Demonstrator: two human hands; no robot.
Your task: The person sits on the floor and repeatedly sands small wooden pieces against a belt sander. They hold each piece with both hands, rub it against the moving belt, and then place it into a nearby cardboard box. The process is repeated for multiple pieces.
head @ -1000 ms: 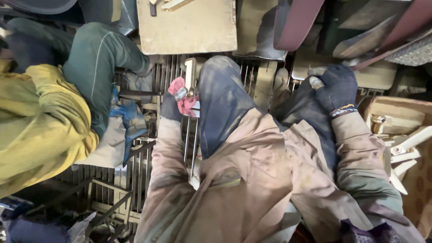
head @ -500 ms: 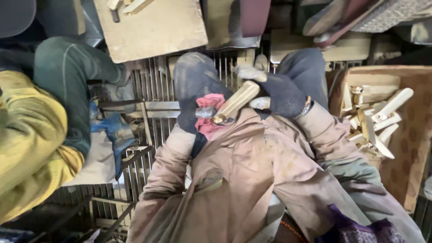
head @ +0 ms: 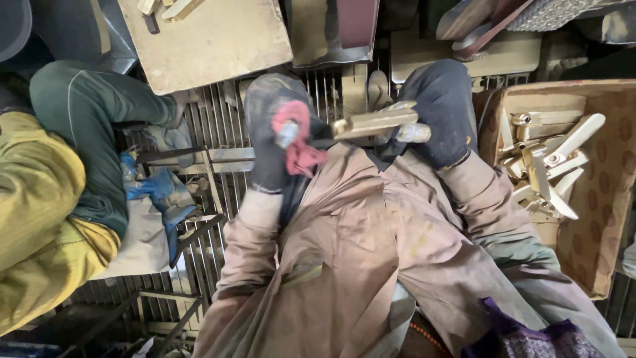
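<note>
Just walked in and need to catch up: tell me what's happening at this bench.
A person in a brown work coat holds a long brass-coloured metal bar between two dark-gloved hands. The right hand grips one end; the left hand holds the other end together with a pink rag. To the right, a cardboard box holds more pale metal handles. Another person in a yellow jacket sits at left.

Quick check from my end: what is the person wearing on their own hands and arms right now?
Both hands wear dark, grimy work gloves. The left hand has a glove with a worn grey back and a pink-red patch near the fingers. The right hand has a dark navy glove with a small orange mark at the cuff. Both arms are in loose, dusty, stained brown-tan jacket sleeves.
</note>
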